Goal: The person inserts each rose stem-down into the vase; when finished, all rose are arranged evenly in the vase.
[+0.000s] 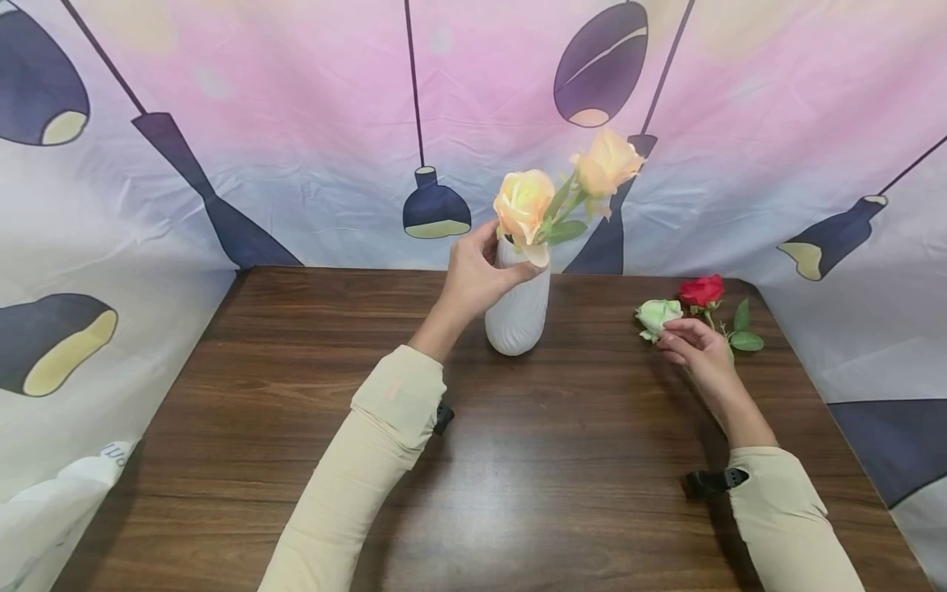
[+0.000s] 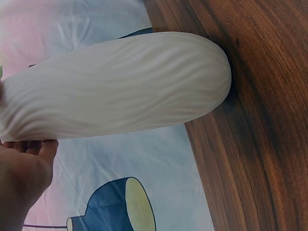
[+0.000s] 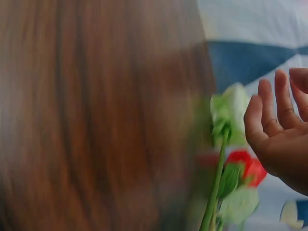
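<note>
Head view puts the green rose [image 1: 658, 316] right of the white vase [image 1: 520, 316] your left hand [image 1: 478, 273] grips, the rose's stem [image 3: 217, 180] running back toward you past your nearer right hand [image 1: 699, 352], fingers loosely spread.

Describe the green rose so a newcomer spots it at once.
Start at the brown table and go to its far right corner, to the right of the white vase. Two roses lie there; the green rose is the one by the right hand's fingers. Its pale green bloom sets it apart from the red rose next to it.
</note>
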Available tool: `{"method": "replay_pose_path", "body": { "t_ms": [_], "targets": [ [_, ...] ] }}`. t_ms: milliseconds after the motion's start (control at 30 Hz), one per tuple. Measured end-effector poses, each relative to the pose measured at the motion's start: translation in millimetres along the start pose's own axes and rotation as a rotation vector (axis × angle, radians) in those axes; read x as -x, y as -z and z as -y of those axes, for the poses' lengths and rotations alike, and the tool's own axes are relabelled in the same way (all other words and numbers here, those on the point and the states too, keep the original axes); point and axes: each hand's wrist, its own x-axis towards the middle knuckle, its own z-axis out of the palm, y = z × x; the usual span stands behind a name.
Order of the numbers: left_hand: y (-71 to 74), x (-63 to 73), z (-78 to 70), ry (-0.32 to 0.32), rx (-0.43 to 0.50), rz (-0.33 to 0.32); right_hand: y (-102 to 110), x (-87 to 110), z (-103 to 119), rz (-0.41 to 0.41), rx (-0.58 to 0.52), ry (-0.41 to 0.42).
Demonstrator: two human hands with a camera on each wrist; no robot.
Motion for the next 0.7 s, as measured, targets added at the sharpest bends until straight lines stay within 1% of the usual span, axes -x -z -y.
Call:
{"method": "replay_pose_path", "body": {
  "t_ms": [100, 200, 267, 333, 400, 600, 700],
  "targets": [
    [0.4, 0.5, -0.7, -0.005, -0.015, -0.008, 15, 0.4, -5, -0.066, 0.058, -0.024],
    [0.8, 0.8, -1.2, -0.005, -0.025, -0.013, 27, 0.0, -10, -0.099, 0.188, -0.064],
    [0.8, 0.8, -1.5, -0.006, -0.024, -0.013, 32, -0.7, -13, -0.098, 0.287, -0.107],
    [0.7, 1.0, -1.7, -0.008, -0.020, -0.012, 36, -1.4, -17, -0.084, 0.399, -0.138],
    [0.5, 0.9, -1.7, -0.009, -0.016, -0.011, 38, -2.3, -20, -0.058, 0.475, -0.162],
    [0.4, 1.1, -2.4, -0.002, -0.010, -0.011, 41, -5.6, -19, 0.056, 0.644, -0.193],
    [0.4, 0.9, -1.9, -0.001, -0.001, -0.007, 41, -6.9, -19, 0.070, 0.695, -0.212]
  ]
}}
